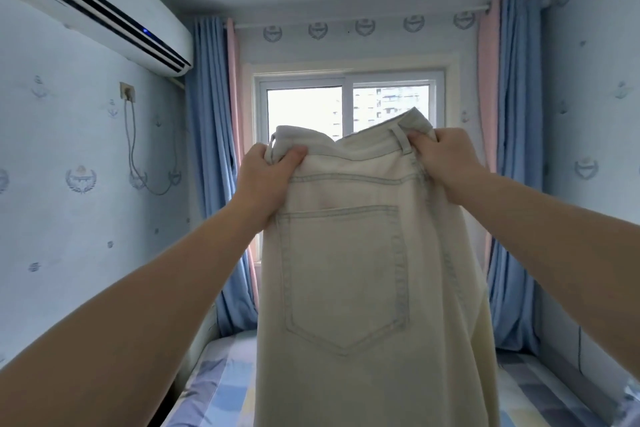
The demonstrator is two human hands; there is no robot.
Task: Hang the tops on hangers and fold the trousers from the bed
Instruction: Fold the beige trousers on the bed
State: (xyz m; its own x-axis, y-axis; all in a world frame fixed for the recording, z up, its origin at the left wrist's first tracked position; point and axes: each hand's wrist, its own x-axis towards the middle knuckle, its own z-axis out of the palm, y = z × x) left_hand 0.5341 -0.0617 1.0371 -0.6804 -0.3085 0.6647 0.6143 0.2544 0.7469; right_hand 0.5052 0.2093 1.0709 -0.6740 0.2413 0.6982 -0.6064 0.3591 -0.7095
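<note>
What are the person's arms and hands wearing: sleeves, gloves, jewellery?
Both forearms are bare to the frame edge, with no sleeve showing. The left hand and right hand wear no gloves; no watch, bracelet or ring is visible.

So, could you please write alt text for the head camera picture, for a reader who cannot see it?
Two bare hands hold up pale cream trousers by the waistband, the left hand and right hand each gripping one end, with a back pocket facing the camera. Behind are a window, blue and pink curtains, an air conditioner on the left wall, and a checked bed below.
</note>
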